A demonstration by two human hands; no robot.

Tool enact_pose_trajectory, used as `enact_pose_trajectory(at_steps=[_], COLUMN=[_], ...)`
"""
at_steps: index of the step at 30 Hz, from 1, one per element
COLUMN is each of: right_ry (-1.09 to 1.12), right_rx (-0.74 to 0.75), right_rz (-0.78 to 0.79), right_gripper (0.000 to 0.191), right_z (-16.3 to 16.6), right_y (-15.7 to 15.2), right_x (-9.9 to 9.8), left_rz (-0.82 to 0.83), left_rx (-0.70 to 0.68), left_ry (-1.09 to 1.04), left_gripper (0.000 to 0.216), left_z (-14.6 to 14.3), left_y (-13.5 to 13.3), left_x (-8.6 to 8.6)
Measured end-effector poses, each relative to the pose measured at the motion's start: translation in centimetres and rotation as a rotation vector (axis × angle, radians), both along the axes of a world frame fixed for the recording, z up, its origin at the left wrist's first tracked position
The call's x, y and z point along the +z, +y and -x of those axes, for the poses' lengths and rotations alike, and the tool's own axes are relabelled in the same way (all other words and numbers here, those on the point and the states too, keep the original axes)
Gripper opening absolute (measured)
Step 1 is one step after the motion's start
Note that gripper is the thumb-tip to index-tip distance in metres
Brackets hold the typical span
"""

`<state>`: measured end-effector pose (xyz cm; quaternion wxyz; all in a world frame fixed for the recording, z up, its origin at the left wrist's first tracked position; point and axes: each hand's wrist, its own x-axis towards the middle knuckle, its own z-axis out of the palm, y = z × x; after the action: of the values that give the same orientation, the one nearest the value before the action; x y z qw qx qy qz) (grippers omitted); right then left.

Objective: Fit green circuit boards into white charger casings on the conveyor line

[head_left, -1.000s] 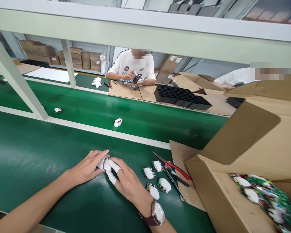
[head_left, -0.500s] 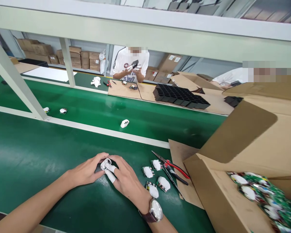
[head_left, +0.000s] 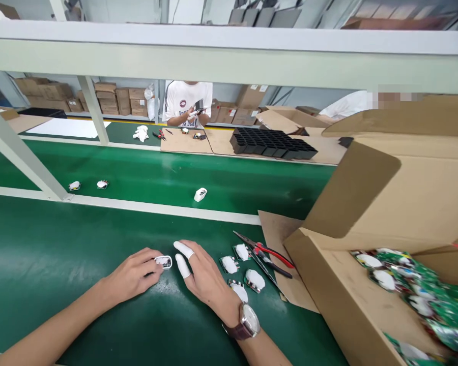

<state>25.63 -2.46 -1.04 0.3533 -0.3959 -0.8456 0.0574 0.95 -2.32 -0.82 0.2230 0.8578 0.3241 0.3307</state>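
My left hand (head_left: pixel 139 273) is closed around a small white plastic housing (head_left: pixel 164 262); its open end faces right and shows parts inside. To the right, apart from the housing, my right hand (head_left: pixel 200 274) holds nothing. White finger cots cover two of its fingers, which are spread apart. Beside my right wrist lie several small circuit boards (head_left: pixel 229 264) topped with white pads. Close by, red-and-black long-nose pliers (head_left: pixel 265 252) rest partly on a cardboard sheet.
An open cardboard box (head_left: pixel 328 284) of circuit boards stands at right. Another white housing (head_left: pixel 200 194) and two boards (head_left: pixel 103 184) lie on the green belt (head_left: pixel 152 173) beyond the rail. Across it, a co-worker (head_left: pixel 189 104) handles a dark part near black trays (head_left: pixel 270 142).
My right hand has come away from the white housing and moved slightly right. My left hand keeps the housing, now turned with its opening to the right. The view has shifted a little.
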Motion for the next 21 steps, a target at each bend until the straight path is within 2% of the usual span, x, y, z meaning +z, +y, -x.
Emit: enact_pose_trajectory(at_steps=[3, 5, 6, 8, 10, 13, 15, 17, 20, 21], right_ry=[-0.089, -0.216, -0.287, -0.415, -0.491, -0.513, -0.491, -0.464, -0.456, -0.467], right_rx=[-0.029, -0.041, -0.042, -0.034, -0.039, -0.065, -0.072, -0.072, -0.065, -0.058], right_rz=[-0.011, 0.027, 0.048, 0.063, 0.023, -0.054, -0.080, -0.097, -0.085, -0.066], right_gripper=[0.043, 0.040, 0.037, 0.032, 0.033, 0.036, 0.034, 0.030, 0.023, 0.021], right_z=[-0.5, -0.6, -0.5, -0.1, 0.4, 0.8, 0.8, 0.7, 0.6, 0.6], right_y=[0.3, 0.3, 0.3, 0.2, 0.0, -0.1, 0.0, 0.2, 0.3, 0.2], right_x=[0.0, -0.2, -0.3, -0.8, -1.5, -3.2, -4.5, -5.4, -5.8, -5.6], left_rz=[0.285, 0.488, 0.531, 0.486, 0.355, 0.222, 0.176, 0.151, 0.106, 0.092], left_rx=[0.055, 0.161, 0.215, 0.301, 0.368, 0.472, 0.544, 0.596, 0.700, 0.765], left_ry=[-0.132, -0.262, -0.285, -0.248, -0.176, -0.081, -0.002, 0.083, 0.217, 0.261], left_gripper=[0.014, 0.024, 0.030, 0.036, 0.036, 0.029, 0.025, 0.036, 0.079, 0.087], left_z=[-0.3, 0.0, 0.2, 0.7, 0.9, 0.4, 0.1, 0.2, 2.5, 3.8], left_y=[0.4, 1.7, 2.7, 5.8, 9.9, 16.3, 19.6, 21.2, 21.3, 21.0], left_x=[0.0, -0.2, -0.2, 0.0, 0.5, 1.1, 1.1, 0.9, 1.2, 1.6])
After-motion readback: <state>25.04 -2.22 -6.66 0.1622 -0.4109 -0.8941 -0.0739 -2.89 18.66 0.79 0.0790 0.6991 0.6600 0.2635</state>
